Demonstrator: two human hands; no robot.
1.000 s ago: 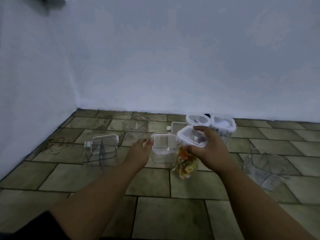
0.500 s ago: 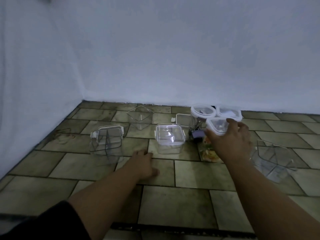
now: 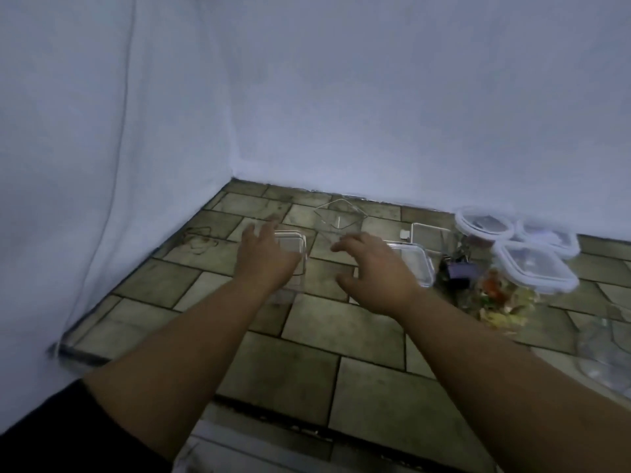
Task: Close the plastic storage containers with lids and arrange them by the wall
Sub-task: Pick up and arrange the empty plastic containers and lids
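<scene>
Likely a bare home corner: stone-tiled floor [image 3: 341, 319], plain white walls [image 3: 375, 97], lidded plastic food containers [image 3: 532, 264].

dim, bluish, even light with no clear source; shadows are faint. the whole frame is soft, the clear containers [image 3: 341, 218] smear, and wide-angle bending curves the wall [image 3: 375, 97] edges.

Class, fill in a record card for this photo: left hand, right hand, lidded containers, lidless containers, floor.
left hand: fingers straight, over a clip-lid container; contact unclear
right hand: fingers spread, holding nothing, in front of a square lidded container
lidded jars: jar with colourful contents at right; round-lid jar and rear jar behind it, by the wall
lidless: clear tub near the wall; second tub at right edge
floor: tiled
</scene>
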